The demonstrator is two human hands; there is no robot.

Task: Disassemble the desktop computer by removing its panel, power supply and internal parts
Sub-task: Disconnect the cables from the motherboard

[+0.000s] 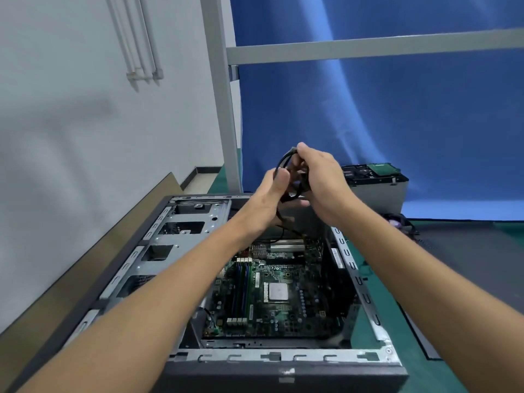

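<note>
Head view looks down on one open computer case [283,358] lying on its side on the green bench [507,226], with its side panel off. Above the far end of the case, two hands are raised close together on one bundle of black cables [285,161]. The left hand [272,191] has its fingers curled round the bundle from the side. The right hand [323,180] grips it from above, and strands trail down from it into the case.

Both forearms cross over the case. The left one hides part of the metal drive cage [170,242] and the near left corner of the one motherboard [283,316]. The hands block the far wall of the case. One silver processor square [278,292] sits bare near the middle of the board.

Beyond the far right corner of the case stands one grey metal box [380,194] with a green board on top. One dark flat panel [459,245] lies to the right of the case, partly under the right forearm. One cardboard sheet [93,259] leans along the case's left side. Behind the case hang a blue backdrop [397,109] and a grey metal frame [222,109]
</note>
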